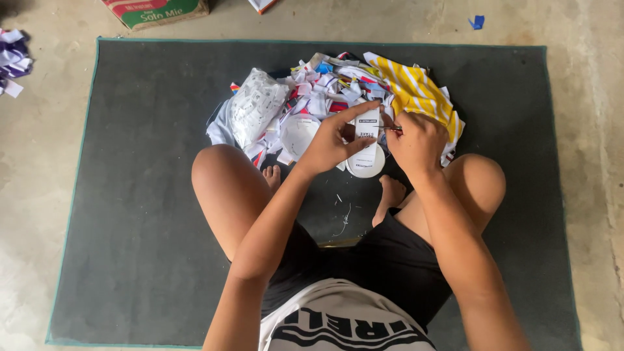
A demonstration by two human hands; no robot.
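I sit cross-legged on a dark grey mat [130,227]. My left hand [328,143] pinches a small white printed label [367,123] between thumb and fingers. My right hand [416,140] is closed around a thin tool with a red tip [392,129] that touches the label's right edge. Just below the label lies a round white lid-like disc [366,166]. Beyond my hands is a pile of cut labels and scraps [318,88], white, red and blue.
A yellow-and-white striped cloth [416,91] and a clear plastic bag of white pieces [257,107] rest in the pile. A green-and-red cardboard box [156,12] stands beyond the mat. More scraps [12,62] lie at far left on the concrete floor.
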